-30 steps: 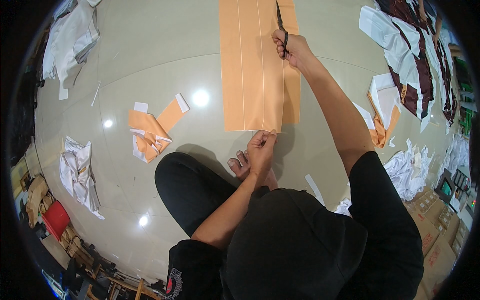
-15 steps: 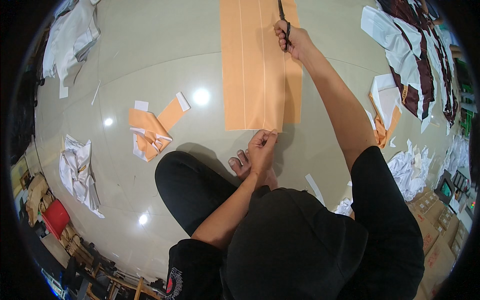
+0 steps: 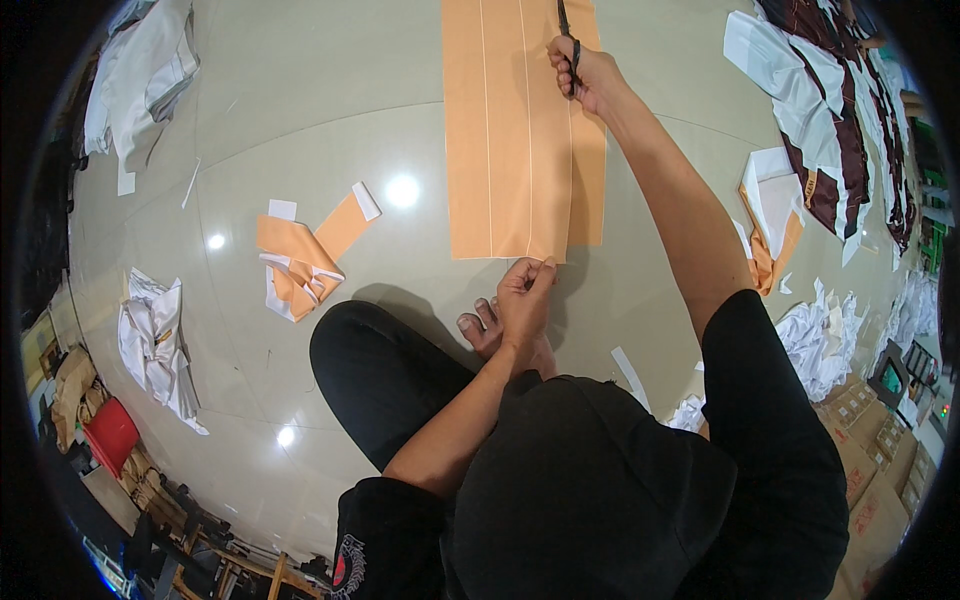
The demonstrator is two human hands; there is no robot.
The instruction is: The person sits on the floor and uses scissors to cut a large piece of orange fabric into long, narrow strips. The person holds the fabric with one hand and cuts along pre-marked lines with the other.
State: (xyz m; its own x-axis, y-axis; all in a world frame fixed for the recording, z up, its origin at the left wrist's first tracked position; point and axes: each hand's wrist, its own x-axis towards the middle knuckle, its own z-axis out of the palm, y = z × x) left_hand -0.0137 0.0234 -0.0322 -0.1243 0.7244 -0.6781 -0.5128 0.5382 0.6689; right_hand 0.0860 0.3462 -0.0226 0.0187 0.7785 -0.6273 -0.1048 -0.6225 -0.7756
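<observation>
Orange fabric (image 3: 505, 140) flat on floor (image 3: 300, 120), near corner pinched by left hand (image 3: 522, 300); right hand (image 3: 588, 75) closed around scissors (image 3: 566, 40). Loose pinch could let cut wander off line.

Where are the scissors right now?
In the head view, the scissors are at top centre, gripped in the right hand, blades on the orange fabric panel along its right-hand marked line.
</observation>
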